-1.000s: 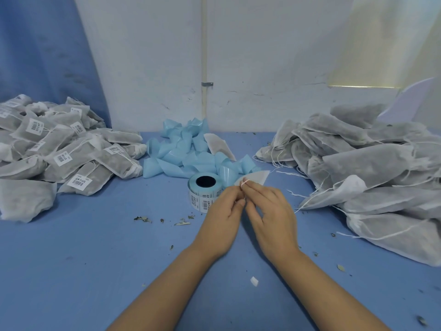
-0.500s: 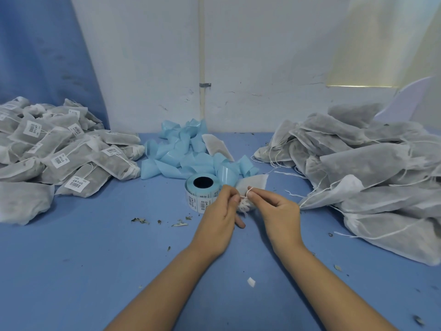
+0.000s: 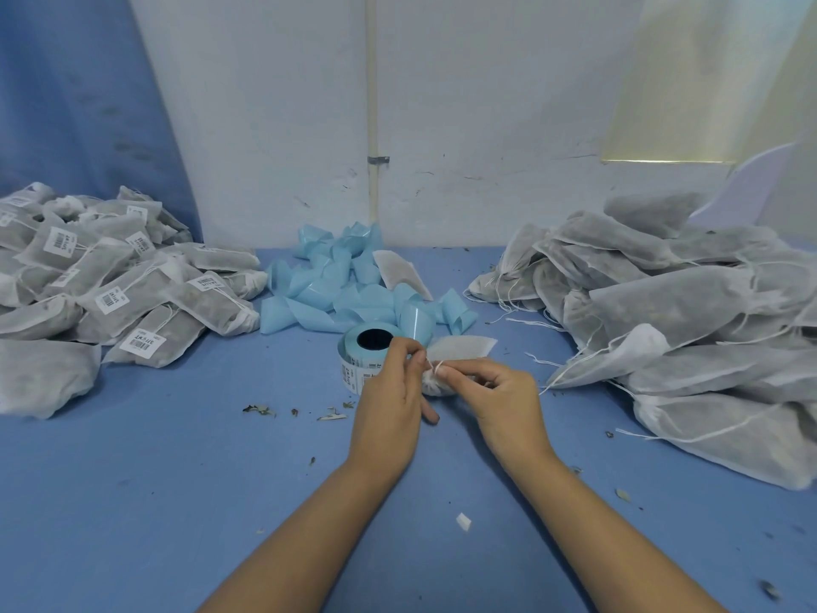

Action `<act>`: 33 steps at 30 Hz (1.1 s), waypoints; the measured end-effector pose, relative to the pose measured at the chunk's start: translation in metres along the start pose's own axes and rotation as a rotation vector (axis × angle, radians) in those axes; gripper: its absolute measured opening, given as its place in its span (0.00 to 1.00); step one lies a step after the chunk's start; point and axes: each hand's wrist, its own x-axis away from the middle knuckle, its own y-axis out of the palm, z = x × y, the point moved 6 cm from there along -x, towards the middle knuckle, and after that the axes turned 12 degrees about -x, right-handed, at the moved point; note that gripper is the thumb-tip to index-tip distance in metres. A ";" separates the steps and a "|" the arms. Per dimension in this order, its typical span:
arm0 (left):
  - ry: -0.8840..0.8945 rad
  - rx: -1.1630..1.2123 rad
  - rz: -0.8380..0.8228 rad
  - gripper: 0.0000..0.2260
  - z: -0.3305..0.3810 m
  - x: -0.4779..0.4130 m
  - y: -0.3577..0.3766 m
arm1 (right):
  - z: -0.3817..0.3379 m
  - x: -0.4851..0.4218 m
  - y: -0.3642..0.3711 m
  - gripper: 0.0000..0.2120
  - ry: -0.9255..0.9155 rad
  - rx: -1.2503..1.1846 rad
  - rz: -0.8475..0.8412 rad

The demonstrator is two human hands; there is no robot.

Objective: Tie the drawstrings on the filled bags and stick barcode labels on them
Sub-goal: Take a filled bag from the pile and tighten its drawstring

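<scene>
Evidently mid-knot, the left hand (image 3: 389, 391) and right hand (image 3: 499, 395) each pinched an end of the string (image 3: 435, 368) at the gathered neck of a bag (image 3: 462, 348), which lay just right of the roll (image 3: 353, 352), no label showing. Left of the roll sat the labelled heap (image 3: 110, 285), tied. Right of it the bigger unlabelled heap (image 3: 663, 311) waited, strings loose. Each bag held dark, leafy-looking fill (image 3: 689, 303). Behind the roll lay peeled blue backing (image 3: 336, 294). Much seemed left.
</scene>
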 end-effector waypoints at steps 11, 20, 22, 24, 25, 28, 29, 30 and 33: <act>0.023 0.319 -0.104 0.08 0.011 0.003 0.004 | 0.007 0.003 0.005 0.04 0.069 -0.116 0.070; 0.034 0.216 -0.123 0.07 0.008 -0.001 0.008 | 0.016 -0.001 0.006 0.06 0.330 -0.448 -0.034; 0.053 0.182 -0.130 0.06 0.008 -0.001 0.008 | 0.015 -0.003 0.005 0.06 0.342 -0.500 -0.059; 0.066 0.170 -0.127 0.07 0.007 -0.002 0.007 | 0.015 -0.003 0.006 0.03 0.361 -0.533 -0.108; 0.071 0.169 -0.124 0.07 0.008 -0.002 0.007 | 0.015 -0.003 0.007 0.04 0.368 -0.540 -0.128; 0.083 0.152 -0.136 0.07 0.009 -0.002 0.007 | 0.017 -0.004 0.007 0.08 0.399 -0.599 -0.147; 0.086 0.147 -0.143 0.07 0.010 -0.002 0.007 | 0.017 -0.005 0.008 0.07 0.407 -0.632 -0.151; 0.087 0.146 -0.146 0.07 0.010 -0.002 0.007 | 0.017 -0.004 0.008 0.06 0.415 -0.661 -0.152; 0.086 0.154 -0.143 0.07 0.010 -0.002 0.007 | 0.017 -0.004 0.009 0.06 0.421 -0.690 -0.141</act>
